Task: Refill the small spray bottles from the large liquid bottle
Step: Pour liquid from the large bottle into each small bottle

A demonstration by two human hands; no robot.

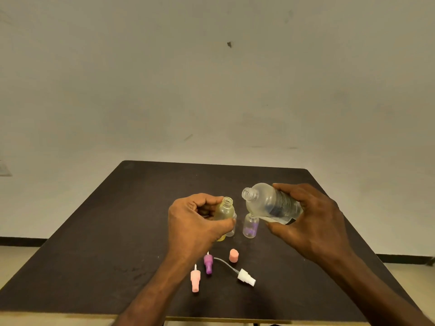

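The left hand (197, 220) curls round a small yellow bottle (224, 211), uncapped and held near the table's (94, 231) middle. The right hand (313, 220) wraps the large bottle (266, 203), tilted with its open mouth pointing left toward the yellow one but not yet over it. No liquid is seen flowing, so this pour looks about to start.

A purple bottle (251, 227) stands open just below the large one; another clear one sits half hidden behind the left hand. Whether either is already filled I cannot tell.

Nearer lie the pink sprayer (195, 280), purple sprayer (208, 263), white sprayer (246, 276) and a pink cap (233, 255), all off. Filling and recapping seem mostly left.
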